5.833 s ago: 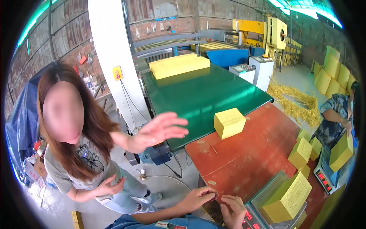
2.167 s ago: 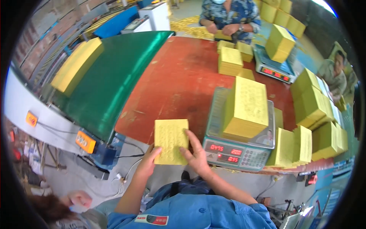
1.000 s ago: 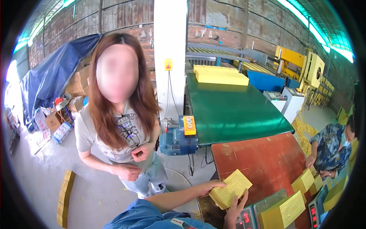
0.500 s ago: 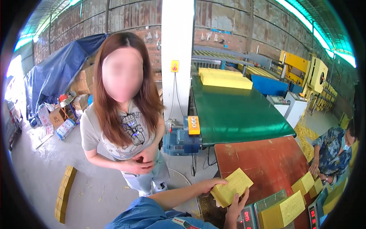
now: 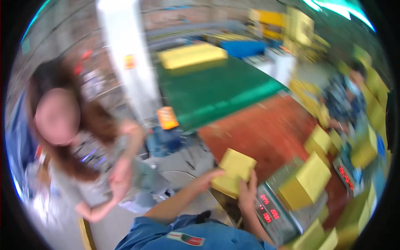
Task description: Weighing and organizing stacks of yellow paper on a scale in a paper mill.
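Between my two hands I hold a yellow paper stack (image 5: 234,170), block-shaped, above the near left corner of the red-brown table (image 5: 254,129). My left hand (image 5: 210,179) grips its left side. My right hand (image 5: 248,191) is pressed along its right side, fingers pointing up. Just right of my right hand stands a digital scale (image 5: 266,210) with red lit figures. A larger yellow paper block (image 5: 306,183) rests on the scale's plate. The picture is smeared by motion, so sheet edges are hard to make out.
A person (image 5: 96,166) stands close on my left, hands together. Beyond the table runs a green conveyor belt (image 5: 216,91) bearing yellow blocks (image 5: 193,56). Another worker (image 5: 343,98) is at the far right, near a second scale (image 5: 345,175) and more yellow stacks (image 5: 318,141).
My view has swung to the right, so the pillar, belt and standing person appear farther left. The paper stack stays in both hands, and more of the scale shows.
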{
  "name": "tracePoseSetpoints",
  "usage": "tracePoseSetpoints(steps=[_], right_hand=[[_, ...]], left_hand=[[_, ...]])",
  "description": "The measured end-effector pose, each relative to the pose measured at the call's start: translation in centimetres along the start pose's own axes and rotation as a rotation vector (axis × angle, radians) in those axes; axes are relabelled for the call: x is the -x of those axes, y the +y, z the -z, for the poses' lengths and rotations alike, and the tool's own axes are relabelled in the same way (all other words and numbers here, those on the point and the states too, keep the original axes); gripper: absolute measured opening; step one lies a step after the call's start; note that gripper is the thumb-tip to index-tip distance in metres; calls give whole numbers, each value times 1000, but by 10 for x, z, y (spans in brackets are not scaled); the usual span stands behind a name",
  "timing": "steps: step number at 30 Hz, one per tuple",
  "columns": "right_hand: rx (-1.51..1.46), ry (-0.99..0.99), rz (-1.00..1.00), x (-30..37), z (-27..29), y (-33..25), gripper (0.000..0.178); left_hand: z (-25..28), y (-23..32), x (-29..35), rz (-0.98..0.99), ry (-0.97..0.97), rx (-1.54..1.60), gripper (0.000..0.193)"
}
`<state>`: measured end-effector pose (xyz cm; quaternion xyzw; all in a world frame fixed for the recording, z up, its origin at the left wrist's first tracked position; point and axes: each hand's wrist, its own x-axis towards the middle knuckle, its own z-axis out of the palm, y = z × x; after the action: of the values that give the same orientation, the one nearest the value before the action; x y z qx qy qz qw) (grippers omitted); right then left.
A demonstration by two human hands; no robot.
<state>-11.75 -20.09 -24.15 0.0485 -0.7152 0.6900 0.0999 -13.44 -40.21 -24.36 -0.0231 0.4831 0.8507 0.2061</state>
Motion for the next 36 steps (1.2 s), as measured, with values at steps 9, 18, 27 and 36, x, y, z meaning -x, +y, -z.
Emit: tracePoseSetpoints(steps=[9,18,27,36], right_hand=[[-86,80,-96,26,-13,-6,59],[-135,49,-580,89,-9,45,58],[-491,34,-580,58,-17,-30,57],[24,474,-33,34,76,-169,51]], left_hand=[[25,7,9,151,32,18,49],[48,25,9,289,-67,-22,50],[10,71,34,1,-95,-354,49],[-153,140,-9,36,-491,-165,54]])
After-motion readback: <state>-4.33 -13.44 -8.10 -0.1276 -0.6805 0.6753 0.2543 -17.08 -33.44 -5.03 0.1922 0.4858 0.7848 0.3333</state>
